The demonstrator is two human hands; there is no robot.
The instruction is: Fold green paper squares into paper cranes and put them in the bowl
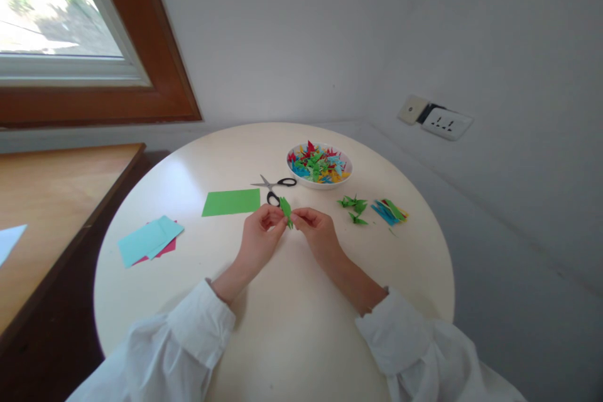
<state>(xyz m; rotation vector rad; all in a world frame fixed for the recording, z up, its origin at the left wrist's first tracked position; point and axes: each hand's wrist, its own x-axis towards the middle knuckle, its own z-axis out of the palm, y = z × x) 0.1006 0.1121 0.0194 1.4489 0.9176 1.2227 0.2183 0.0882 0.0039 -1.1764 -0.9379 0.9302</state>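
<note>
Green folded paper (285,206) sits between left fingers (279,228) and right fingers (301,222), both pinched closed on it.

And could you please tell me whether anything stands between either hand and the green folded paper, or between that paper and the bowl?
Nothing visible does: the left hand and right hand both hold the green folded paper, and the direct line to the bowl looks open, though the scissors lie close beside it, on the left.

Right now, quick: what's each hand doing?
Left hand: closed, fingertips pinching the green folded paper.
Right hand: closed, fingertips pinching the same piece from the other side.
</note>
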